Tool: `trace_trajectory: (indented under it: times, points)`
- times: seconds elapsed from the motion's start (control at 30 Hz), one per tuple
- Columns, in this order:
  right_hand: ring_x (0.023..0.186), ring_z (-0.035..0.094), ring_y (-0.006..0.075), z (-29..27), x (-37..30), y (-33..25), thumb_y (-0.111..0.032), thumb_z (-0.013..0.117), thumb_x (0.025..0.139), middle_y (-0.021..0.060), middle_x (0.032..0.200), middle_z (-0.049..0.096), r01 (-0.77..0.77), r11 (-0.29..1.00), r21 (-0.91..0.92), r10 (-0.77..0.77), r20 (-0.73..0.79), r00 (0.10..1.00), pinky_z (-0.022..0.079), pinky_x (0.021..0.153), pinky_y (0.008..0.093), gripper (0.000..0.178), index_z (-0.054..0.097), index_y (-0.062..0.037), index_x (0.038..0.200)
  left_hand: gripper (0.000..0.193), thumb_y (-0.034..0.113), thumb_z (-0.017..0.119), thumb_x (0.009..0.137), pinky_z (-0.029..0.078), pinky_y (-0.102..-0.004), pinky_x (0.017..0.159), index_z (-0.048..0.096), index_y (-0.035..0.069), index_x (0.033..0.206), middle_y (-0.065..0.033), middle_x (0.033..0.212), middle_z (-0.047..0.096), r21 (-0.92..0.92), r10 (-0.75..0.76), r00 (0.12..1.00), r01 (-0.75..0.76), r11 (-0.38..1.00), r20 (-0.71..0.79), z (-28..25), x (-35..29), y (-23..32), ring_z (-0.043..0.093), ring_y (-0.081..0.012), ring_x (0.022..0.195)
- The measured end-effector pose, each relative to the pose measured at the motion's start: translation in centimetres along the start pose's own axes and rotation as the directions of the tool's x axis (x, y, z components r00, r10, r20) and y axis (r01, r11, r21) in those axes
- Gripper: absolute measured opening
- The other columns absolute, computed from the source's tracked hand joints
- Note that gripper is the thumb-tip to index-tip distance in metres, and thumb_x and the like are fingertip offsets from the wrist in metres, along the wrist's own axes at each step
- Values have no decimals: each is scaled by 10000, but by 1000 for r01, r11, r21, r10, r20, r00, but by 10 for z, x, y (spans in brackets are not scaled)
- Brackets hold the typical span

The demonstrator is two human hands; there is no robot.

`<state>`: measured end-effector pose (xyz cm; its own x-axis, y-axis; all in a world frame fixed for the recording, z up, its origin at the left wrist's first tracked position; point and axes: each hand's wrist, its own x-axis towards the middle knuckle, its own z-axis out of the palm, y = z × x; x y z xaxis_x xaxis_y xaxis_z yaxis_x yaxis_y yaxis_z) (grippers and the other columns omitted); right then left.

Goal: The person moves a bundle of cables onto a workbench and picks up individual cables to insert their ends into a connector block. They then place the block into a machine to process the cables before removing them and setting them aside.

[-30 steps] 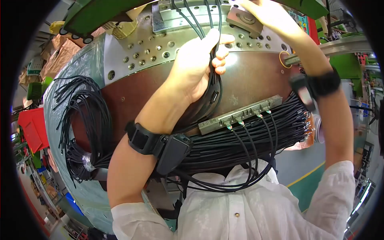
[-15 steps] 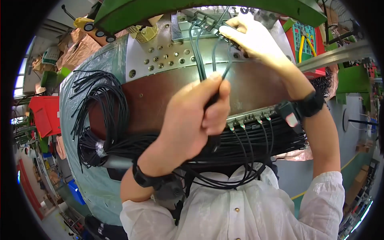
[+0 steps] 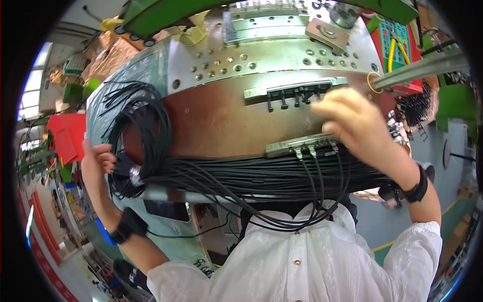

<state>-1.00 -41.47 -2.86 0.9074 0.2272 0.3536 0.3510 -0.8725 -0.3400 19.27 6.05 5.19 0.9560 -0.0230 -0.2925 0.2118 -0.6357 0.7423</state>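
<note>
My left hand (image 3: 99, 163) is at the left beside the coiled end of a bundle of black cables (image 3: 156, 121), fingers half curled and thumb apart, with nothing seen in it. Blurred by motion, my right hand (image 3: 354, 123) hovers over the right part of the brown board, with a gap between thumb and fingers. Just beyond its fingertips lies a metal mould strip (image 3: 256, 93) with black plastic pieces (image 3: 284, 98) sticking out toward me. A second metal strip (image 3: 282, 148) lies nearer, with cable connectors (image 3: 312, 151) set in it; my right hand partly hides its right end.
Behind the brown board (image 3: 216, 118) is a steel plate (image 3: 186, 63) with bolt holes, carrying a metal block (image 3: 327, 34). A green machine beam (image 3: 171, 14) crosses above. At the right are yellow-handled pliers (image 3: 391, 54) and a metal bar (image 3: 422, 70).
My left hand has moved from the middle to the far left, no longer gripping cables. My right hand has come back toward me from the steel plate. A strip now lies on the brown board.
</note>
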Motion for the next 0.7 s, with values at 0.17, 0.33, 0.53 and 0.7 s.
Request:
trace_trajectory:
  times: [0.17,0.33,0.53,0.7]
  points:
    - [864,557,289,-7,-23,-8,-76,633,744,89,927,593,-277,935,220,215,269,939,455,771,363,225,630,-46,967,397,271,385,972,522,-262,736,556,-71,1081,-164,927,662,-255,150,491,155,954,858,245,-103,82,654,-192,838]
    - [857,564,292,-1,56,21,-48,569,778,105,917,606,-27,999,41,31,-105,994,451,772,364,212,622,-49,983,377,314,407,960,498,-293,637,540,-37,1000,-90,747,596,-585,461,363,562,584,809,290,-114,95,586,-155,656]
    - [589,468,203,-14,112,117,-148,454,878,76,660,515,13,926,-376,54,167,984,371,540,327,177,569,-57,779,292,266,408,951,425,-295,510,504,22,822,-14,566,409,-666,220,647,600,443,730,308,5,170,414,-130,477]
    - [687,514,231,-9,128,114,-123,490,847,84,763,555,-54,909,-414,20,-85,996,407,627,337,111,578,-68,886,197,191,444,946,366,-212,440,489,7,892,60,584,323,-591,409,437,686,424,801,309,57,168,336,-71,476]
